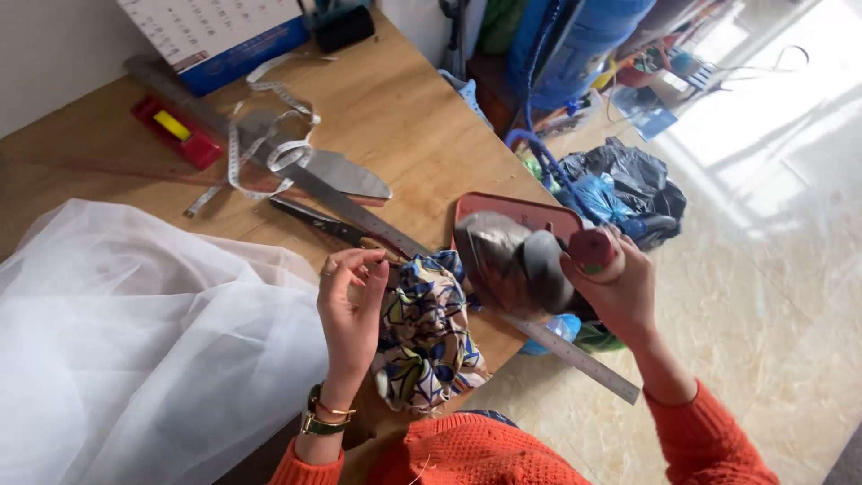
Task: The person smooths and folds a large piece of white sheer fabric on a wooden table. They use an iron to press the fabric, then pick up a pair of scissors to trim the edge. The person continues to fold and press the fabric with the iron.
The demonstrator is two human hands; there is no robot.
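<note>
Left hand raised palm-inward over the crumpled patterned cloth of blue, yellow and white print, fingers curled, thumb and forefinger pinched together at the cloth's upper edge (whatever sits in the pinch too small to make out). Right hand closed around a small iron with a dark red handle and shiny grey soleplate, held tilted just right of the cloth, above the table's edge. Cloth itself lying on the wooden tabletop, bunched against the left palm. Beneath the iron, right of the cloth, a flat reddish tray. Running from far upper left of the cloth down past its right side, a long metal ruler, overhanging the table. Above the cloth, dark scissors, and further up a white tape measure looped over the ruler. Left of the cloth, a heap of sheer white fabric.
</note>
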